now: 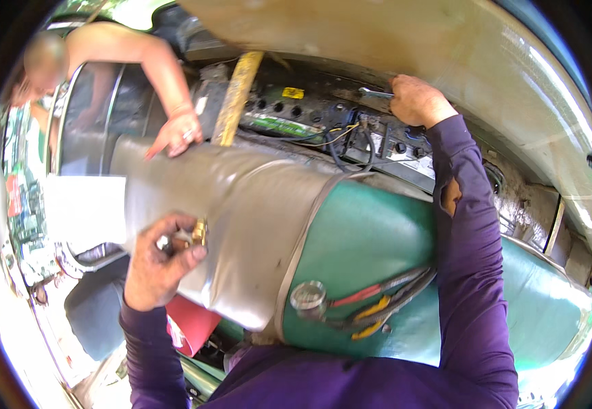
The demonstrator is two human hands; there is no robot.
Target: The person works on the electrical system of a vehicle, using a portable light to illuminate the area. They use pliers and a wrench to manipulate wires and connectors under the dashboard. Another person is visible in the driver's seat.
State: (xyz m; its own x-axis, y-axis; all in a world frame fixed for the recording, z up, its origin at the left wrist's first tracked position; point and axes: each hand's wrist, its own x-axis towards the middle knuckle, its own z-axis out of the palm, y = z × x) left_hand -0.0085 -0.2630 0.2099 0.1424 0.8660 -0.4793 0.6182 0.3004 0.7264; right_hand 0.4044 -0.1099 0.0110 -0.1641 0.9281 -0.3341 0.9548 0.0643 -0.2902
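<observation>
My left hand (156,262) is raised over the grey seat cover, its fingers pinching a brass-coloured metal fitting (200,232). A shiny silver piece (164,243) also shows between those fingers; its kind cannot be made out. Stretched out to the far right, my right hand (417,100) is closed around a silver wrench (375,93), whose end points left above the batteries. Below it lie a long black battery (289,109) and a second battery (401,146). Black and yellow cables (340,140) run about their terminals.
Pliers with red and yellow handles (371,310) and a round clear container (308,298) lie on the green seat cushion (371,225). A yellow bar (238,99) crosses the battery bay. At the left, another person's hand (176,134) rests on the grey cover (241,218).
</observation>
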